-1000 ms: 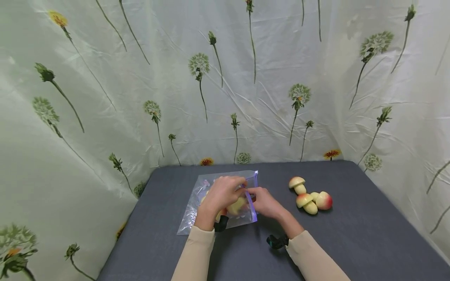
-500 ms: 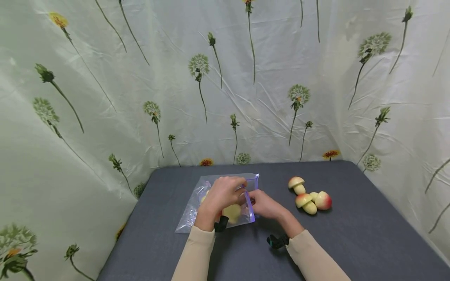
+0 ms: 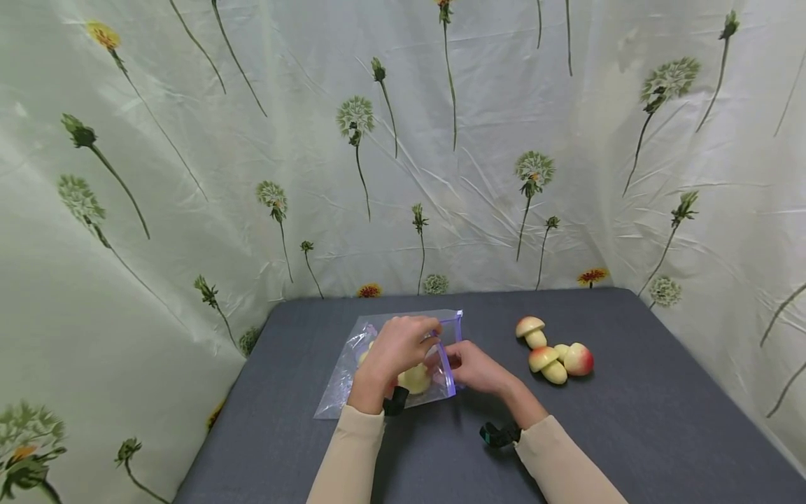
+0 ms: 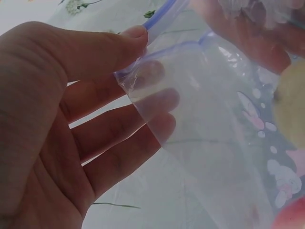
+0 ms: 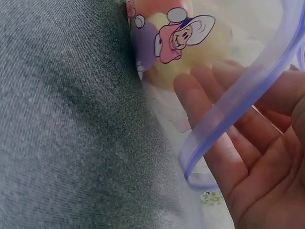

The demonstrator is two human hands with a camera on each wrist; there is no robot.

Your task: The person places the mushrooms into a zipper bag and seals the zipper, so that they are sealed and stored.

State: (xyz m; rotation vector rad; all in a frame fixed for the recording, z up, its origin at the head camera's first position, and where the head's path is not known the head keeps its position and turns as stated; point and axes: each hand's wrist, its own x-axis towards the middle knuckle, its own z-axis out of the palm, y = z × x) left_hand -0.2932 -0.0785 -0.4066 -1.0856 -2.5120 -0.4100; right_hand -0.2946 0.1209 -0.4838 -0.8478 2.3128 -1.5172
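Note:
A clear zip bag [image 3: 340, 381] with a purple zip band lies on the table, its mouth to the right. My left hand [image 3: 399, 346] pinches the upper layer of the mouth between thumb and fingers, holding it raised; the other fingers [image 4: 119, 160] lie spread behind the film. My right hand [image 3: 480, 367] reaches in at the mouth. Its fingers [image 5: 193, 98] are extended inside, beside a pale toy mushroom [image 3: 413, 380] and not curled round it. The right wrist view shows that mushroom's pale part [image 5: 164, 78] through the printed film. My left arm partly hides the bag's contents.
Three toy mushrooms [image 3: 554, 371] with reddish caps lie grouped on the dark table [image 3: 630, 420], right of the bag. A curtain [image 3: 478, 231] printed with flowers hangs behind and at the sides.
The mushroom near my right fingers has shifted left, deeper into the bag. My right hand has moved slightly within the mouth. The left hand keeps its pinch on the bag.

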